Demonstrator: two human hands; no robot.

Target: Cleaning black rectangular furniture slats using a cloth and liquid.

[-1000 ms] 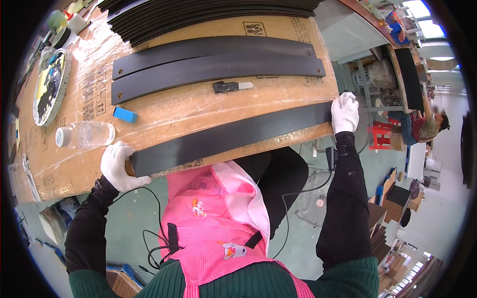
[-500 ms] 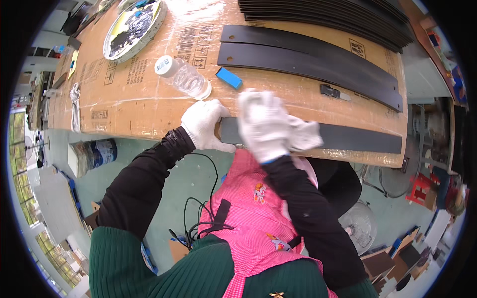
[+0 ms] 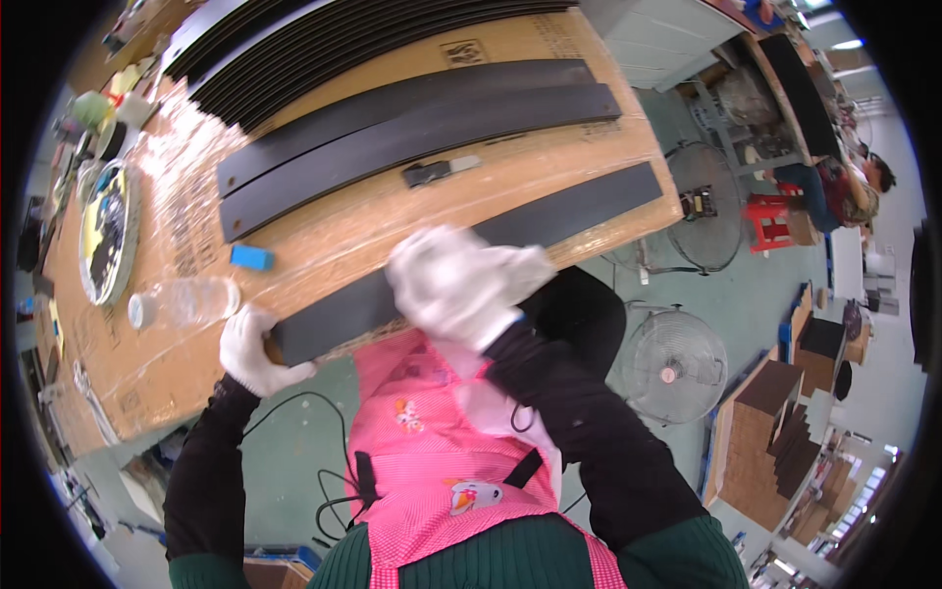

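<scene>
in the head view we look down on a cardboard-covered table [image 3: 412, 211] wrapped in clear film. along its near edge lies a long black strip [image 3: 549, 211], running from our left hand up to the right corner of the table. our left hand [image 3: 253, 351], in a white glove, is clenched around the left end of that strip, fingers curled over its top edge at the table's rim. our right hand [image 3: 461, 285], also in a white glove, rests on the middle of the same strip with a white cloth [image 3: 515, 270] bunched under it; the glove is blurred, so we cannot tell whether its fingers are pinching the cloth or only pressing flat on it.

farther up the table two more black strips [image 3: 412, 133] lie side by side, well apart from the one we hold, and a stack of further black strips [image 3: 324, 39] sits at the far edge. between the pair and our strip lies a small utility knife [image 3: 440, 171]. a small blue block [image 3: 251, 257] sits just above a clear plastic bottle [image 3: 182, 302] lying on its side near our left hand. a round tape roll [image 3: 104, 232] rests toward the left edge.

below us hangs our pink apron [image 3: 442, 461]. on the green floor to the right stand two floor fans [image 3: 675, 365].
</scene>
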